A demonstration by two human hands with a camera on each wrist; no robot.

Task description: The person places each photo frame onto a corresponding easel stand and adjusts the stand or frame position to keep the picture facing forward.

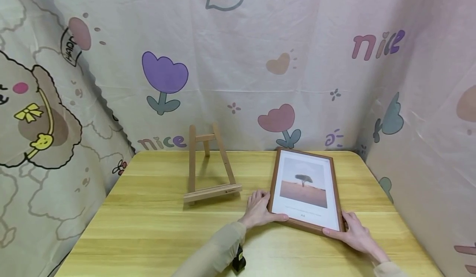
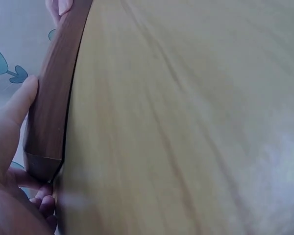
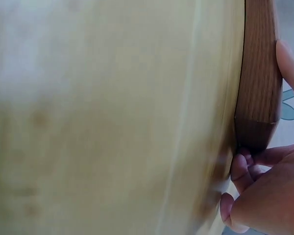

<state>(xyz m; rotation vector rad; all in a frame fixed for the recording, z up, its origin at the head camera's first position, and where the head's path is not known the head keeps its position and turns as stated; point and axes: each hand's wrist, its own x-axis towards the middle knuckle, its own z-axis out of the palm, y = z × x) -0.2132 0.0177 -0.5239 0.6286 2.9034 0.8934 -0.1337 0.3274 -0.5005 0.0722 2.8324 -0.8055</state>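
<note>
A brown wooden picture frame (image 1: 313, 227) lies on the right part of the table, turned slightly, with a print of a lone tree behind its front. At its near left corner my left hand (image 1: 259, 211) grips it, thumb on the near edge and fingers along the left side. My right hand (image 1: 355, 232) holds the near right corner the same way. Close up in the left wrist view, the frame's side (image 2: 54, 98) stands just over the tabletop, fingertips tucked at its lower corner. The right wrist view has fingertips (image 3: 241, 169) at the underside of the other corner.
A small wooden easel (image 1: 213, 192) stands on the table left of the picture frame, its ledge facing me. Light wood-grain table (image 1: 148, 227) spreads around both. A patterned cloth (image 1: 230, 62) hangs behind and at both sides. A black strap piece (image 1: 239, 260) hangs by my left sleeve.
</note>
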